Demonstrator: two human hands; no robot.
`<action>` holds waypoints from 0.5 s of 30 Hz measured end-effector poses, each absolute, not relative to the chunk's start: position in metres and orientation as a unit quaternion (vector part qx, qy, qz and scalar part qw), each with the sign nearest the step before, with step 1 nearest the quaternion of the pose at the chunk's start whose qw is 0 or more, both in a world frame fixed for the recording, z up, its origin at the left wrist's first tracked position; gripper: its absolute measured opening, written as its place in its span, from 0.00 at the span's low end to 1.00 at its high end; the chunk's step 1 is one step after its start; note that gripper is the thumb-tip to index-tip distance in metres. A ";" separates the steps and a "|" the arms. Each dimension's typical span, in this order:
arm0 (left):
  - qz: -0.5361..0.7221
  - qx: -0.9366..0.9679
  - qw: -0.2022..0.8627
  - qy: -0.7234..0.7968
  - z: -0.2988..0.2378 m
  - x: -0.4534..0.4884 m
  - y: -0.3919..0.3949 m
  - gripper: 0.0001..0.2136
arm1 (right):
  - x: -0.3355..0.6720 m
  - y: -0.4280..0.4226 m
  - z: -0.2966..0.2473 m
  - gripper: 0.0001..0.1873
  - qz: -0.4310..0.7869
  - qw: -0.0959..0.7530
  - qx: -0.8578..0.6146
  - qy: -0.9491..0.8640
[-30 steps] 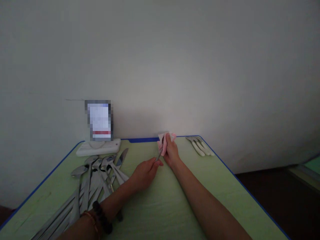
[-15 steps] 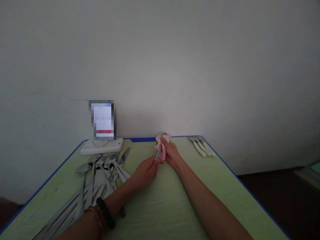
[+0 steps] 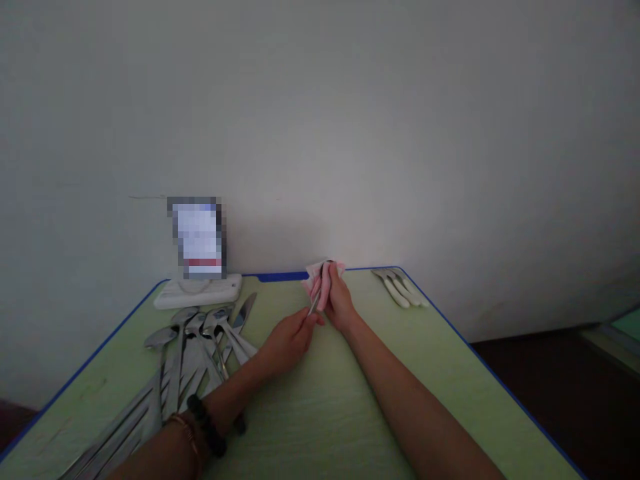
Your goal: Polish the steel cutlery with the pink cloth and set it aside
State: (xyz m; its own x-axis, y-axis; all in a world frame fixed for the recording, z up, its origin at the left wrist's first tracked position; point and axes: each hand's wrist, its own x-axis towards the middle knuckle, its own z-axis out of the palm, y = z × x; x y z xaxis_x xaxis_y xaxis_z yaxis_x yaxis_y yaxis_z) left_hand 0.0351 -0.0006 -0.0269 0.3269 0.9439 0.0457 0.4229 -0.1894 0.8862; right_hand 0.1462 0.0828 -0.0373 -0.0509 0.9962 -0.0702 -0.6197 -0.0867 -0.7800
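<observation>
My left hand (image 3: 287,342) pinches the thin handle of a metal piece of cutlery (image 3: 314,307) over the far middle of the table. Its other end runs up into a pink-and-white cloth (image 3: 324,288), so most of its head is hidden; a dark curved edge peeks out on top. My right hand (image 3: 341,299) is closed around that cloth, wrapping it about the cutlery. To the left, partly behind my left forearm, a loose pile of metal spoons (image 3: 173,363) and other cutlery spreads out, with a table knife (image 3: 245,312) at its far side.
Several forks with cream handles (image 3: 400,290) lie side by side at the far right corner. A blurred-out screen (image 3: 200,237) stands on a white base (image 3: 200,293) at the far left. The green table (image 3: 320,413) has a blue edge and meets a pale wall (image 3: 320,133).
The cloth has been shifted and now spreads wider around the cutlery's upper end, my right fingers having turned on it. My left hand keeps its hold; the view has shifted slightly.
</observation>
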 end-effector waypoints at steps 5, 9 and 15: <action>0.327 0.690 0.425 0.486 -0.031 0.035 0.000 0.17 | 0.148 0.081 -0.032 0.08 0.713 0.581 -0.301 -0.250; 0.336 0.690 0.423 0.482 -0.031 0.036 0.000 0.17 | 0.150 0.076 -0.028 0.05 0.741 0.573 -0.264 -0.231; 0.332 0.687 0.436 0.478 -0.027 0.036 -0.001 0.17 | 0.152 0.079 -0.030 0.03 0.736 0.591 -0.240 -0.227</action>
